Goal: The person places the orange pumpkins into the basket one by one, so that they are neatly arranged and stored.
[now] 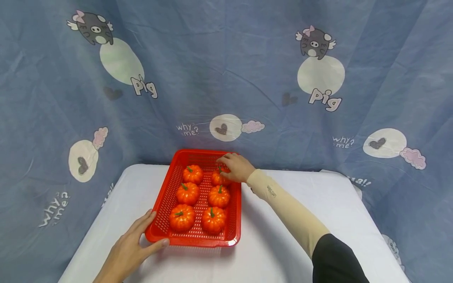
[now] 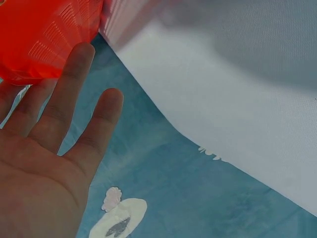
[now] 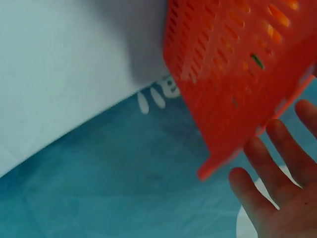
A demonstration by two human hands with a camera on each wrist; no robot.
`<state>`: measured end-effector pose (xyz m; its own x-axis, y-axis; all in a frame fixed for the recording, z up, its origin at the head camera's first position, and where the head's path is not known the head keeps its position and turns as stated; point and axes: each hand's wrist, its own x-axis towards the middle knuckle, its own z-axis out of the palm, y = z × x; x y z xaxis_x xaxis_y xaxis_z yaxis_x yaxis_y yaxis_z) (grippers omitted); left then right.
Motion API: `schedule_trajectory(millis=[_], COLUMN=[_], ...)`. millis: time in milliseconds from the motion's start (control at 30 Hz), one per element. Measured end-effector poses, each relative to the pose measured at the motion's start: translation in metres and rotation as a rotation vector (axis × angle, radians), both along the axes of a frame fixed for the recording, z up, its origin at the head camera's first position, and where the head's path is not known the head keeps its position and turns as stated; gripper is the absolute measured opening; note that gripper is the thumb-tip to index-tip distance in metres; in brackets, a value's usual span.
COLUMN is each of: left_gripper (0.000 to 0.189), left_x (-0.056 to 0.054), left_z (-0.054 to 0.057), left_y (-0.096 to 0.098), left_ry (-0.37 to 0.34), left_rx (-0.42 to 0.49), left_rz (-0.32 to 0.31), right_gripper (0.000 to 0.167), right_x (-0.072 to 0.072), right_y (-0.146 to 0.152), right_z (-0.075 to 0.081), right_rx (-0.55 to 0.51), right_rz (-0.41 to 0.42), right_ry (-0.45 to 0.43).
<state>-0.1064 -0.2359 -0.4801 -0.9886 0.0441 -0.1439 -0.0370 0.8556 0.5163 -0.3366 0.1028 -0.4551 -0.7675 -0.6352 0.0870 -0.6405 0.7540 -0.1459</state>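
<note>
A blue cloth printed with cartoon pigs hangs behind and drapes around a white table. On the table sits a red basket of perforated plastic, holding six small orange pumpkins in two rows of three.

The left hand lies flat and open at the basket's near left corner, thumb along the front rim and fingers up the side wall, pressing rather than gripping; the left wrist view shows straight fingers against the red plastic. The right hand reaches over the far right of the basket, fingers relaxed and spread above the far right pumpkin, touching or just over its stem. Whether it touches or has pinched it I cannot tell; the right wrist view shows open fingers beyond the basket wall.

To do this well, I judge the left hand should keep the basket steady while the right settles squarely over that one pumpkin, clear of its neighbour just beside it.
</note>
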Motion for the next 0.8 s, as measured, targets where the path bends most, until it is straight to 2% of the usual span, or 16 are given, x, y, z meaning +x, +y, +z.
schedule_trajectory(millis=[133, 333, 567, 667, 800], left_gripper=[0.12, 0.119, 0.12, 0.121, 0.122], left_x=[0.0, 0.001, -0.001, -0.002, -0.002], left_z=[-0.001, -0.002, -0.002, -0.003, -0.002], left_y=[0.0, -0.001, 0.0, 0.0, -0.001], left_ry=[0.012, 0.02, -0.003, -0.008, -0.005], left_rx=[0.007, 0.014, 0.011, 0.003, -0.008], left_rz=[-0.002, -0.004, -0.008, -0.012, -0.012], right_gripper=[0.048, 0.052, 0.054, 0.056, 0.059], right_x=[0.011, 0.031, 0.061, 0.079, 0.105], right_y=[0.017, 0.047, 0.089, 0.106, 0.125], right_z=[0.005, 0.008, -0.002, -0.008, -0.014], right_rx=[-0.084, -0.159, -0.154, -0.15, -0.167], right_rz=[0.001, -0.052, -0.111, -0.139, -0.206], right_ry=[0.099, 0.199, 0.338, 0.357, 0.337])
